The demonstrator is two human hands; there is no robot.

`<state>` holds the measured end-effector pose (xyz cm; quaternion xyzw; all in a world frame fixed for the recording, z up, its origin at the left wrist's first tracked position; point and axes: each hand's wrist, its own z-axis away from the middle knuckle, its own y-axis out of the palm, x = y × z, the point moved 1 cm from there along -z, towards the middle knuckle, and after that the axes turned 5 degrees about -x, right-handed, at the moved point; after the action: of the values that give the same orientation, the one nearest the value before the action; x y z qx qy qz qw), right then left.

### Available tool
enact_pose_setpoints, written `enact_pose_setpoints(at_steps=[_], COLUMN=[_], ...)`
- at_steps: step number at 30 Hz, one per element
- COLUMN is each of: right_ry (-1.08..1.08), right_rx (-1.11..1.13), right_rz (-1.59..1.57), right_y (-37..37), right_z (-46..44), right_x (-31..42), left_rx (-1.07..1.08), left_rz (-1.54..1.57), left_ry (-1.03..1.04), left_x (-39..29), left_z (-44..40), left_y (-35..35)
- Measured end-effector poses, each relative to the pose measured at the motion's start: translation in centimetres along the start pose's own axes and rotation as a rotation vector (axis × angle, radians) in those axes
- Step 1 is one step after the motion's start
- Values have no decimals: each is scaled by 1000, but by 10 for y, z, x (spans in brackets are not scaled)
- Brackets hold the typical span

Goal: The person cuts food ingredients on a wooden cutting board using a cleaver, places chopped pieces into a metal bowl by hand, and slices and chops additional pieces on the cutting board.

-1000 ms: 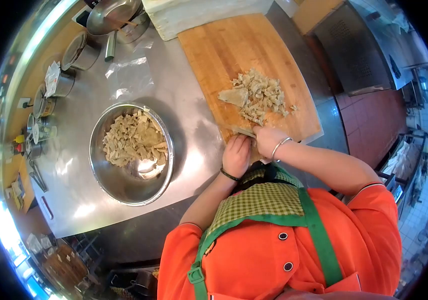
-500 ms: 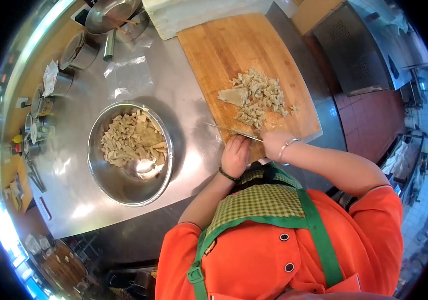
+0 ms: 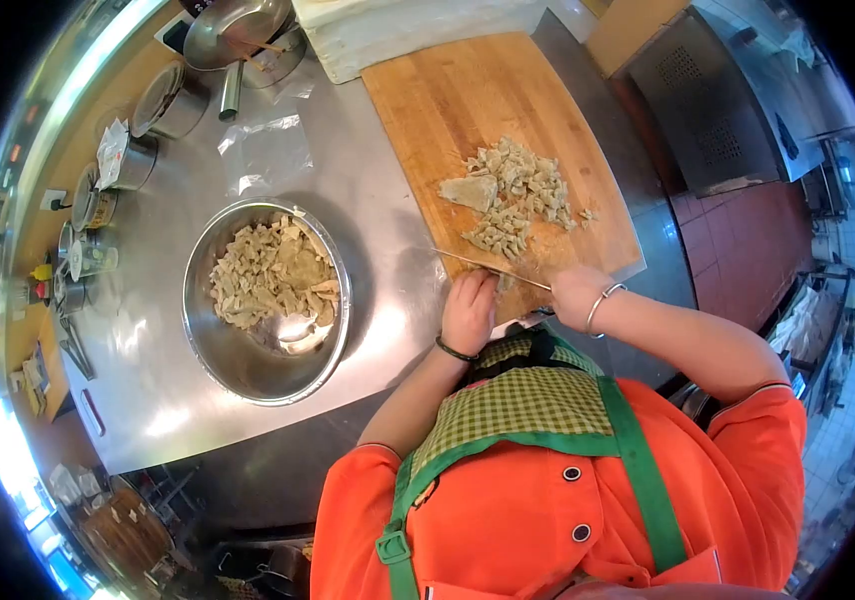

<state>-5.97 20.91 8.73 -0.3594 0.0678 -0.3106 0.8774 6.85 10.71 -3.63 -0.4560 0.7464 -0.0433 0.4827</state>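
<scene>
My right hand [image 3: 580, 293] is wrapped round the handle end of a knife [image 3: 504, 271], whose thin blade points left over the near edge of the wooden cutting board [image 3: 458, 90]. Close against the blade, my left hand [image 3: 470, 314] has its fingers curled and pressed down at the board's edge. A bit of greyish food [image 3: 505, 284] shows beside those fingertips; most of what lies under them is hidden. Beyond the knife sits a heap of chopped beige-grey food pieces [image 3: 523, 190], with one larger uncut slab [image 3: 469, 191] at its left.
A large steel bowl [image 3: 336, 362] with many similar pieces stands on the steel table [image 3: 158, 330] to the left. Behind it lies a clear plastic bag [image 3: 268, 152]. Pots and a pan [image 3: 218, 45] line the back, and a white foam box [image 3: 368, 35] borders the board.
My right hand has moved right, drawing the knife handle outward, so more of the knife shows. My left hand stays nearly in place. The view has shifted slightly.
</scene>
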Motion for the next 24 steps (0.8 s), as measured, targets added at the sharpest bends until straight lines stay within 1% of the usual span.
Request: enact_pose_setpoints(at_steps=[4,7,9,13,15,16,17,19,20,22,23,24], right_ry=[5,42,50,99,29,-46,-48,-24,-23,-51,-52,-29], right_rx=[-29,-106,-183,-240,-306,-368,-366,-78,-79,0,8,-41], right_rz=[-51,-127,-205,-286,-291,-258,-259,-54,-57,48,48,-28], right_y=[-3,14,23,20,15,21,20,5,1,-5,0,10], right_z=[-10,-38,-45,-44,-26,-23,-20,-5,-3,-4,-11,-23], right_x=[14,14,11,8,7,4,3,6,9,17,17,16], left_rx=[-10,-14,14,-20,-51,-55,-66,-74,-57,-43,-24,-3], left_rz=[18,20,5,-17,3,0,5,9,8,8,10,13], left_ry=[-39,-4,61,62,8,6,-6,-12,-9,-13,4,21], left_x=[2,4,2,0,-1,-1,0,1,1,4,7,8], left_z=[4,0,0,1,0,0,2,3,3,4,6,9], left_y=[3,3,-2,-4,-3,-2,-2,-2,-3,-1,0,1])
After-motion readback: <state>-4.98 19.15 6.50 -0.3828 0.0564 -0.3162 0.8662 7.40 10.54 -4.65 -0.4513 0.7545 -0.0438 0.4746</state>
